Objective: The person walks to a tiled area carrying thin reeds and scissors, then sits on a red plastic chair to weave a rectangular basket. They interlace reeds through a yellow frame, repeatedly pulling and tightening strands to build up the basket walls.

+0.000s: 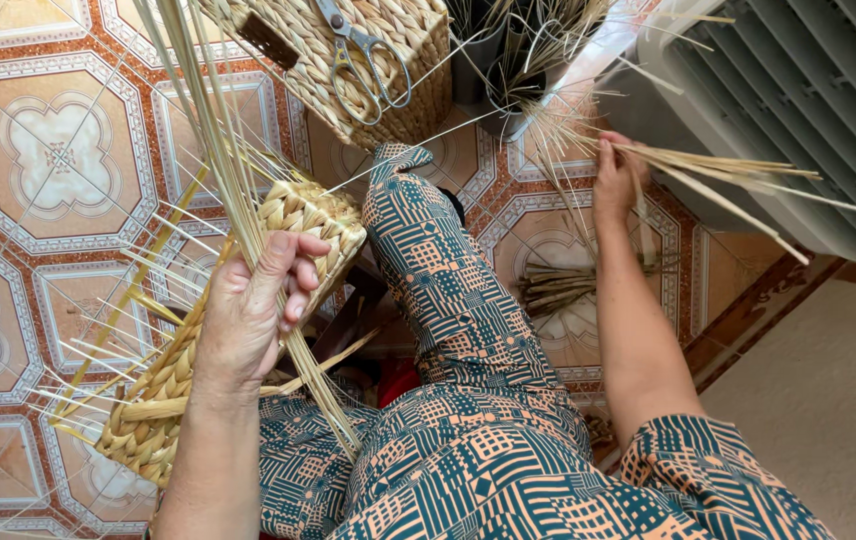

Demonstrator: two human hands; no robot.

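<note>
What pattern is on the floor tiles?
Ornate orange-and-cream floor tiles with white octagonal frames and flower-like centres, clearest in the head view.

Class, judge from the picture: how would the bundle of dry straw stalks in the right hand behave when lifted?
The straw stalks probably feel light and springy: thin strands fan apart beyond the right hand. Their long ends stay nearly straight, so fairly stiff. Loose strands might slip out.

Finished basket: top cut by upper edge; scissors: blade tips cropped; right hand: fingertips hidden among straw bundle.
</note>
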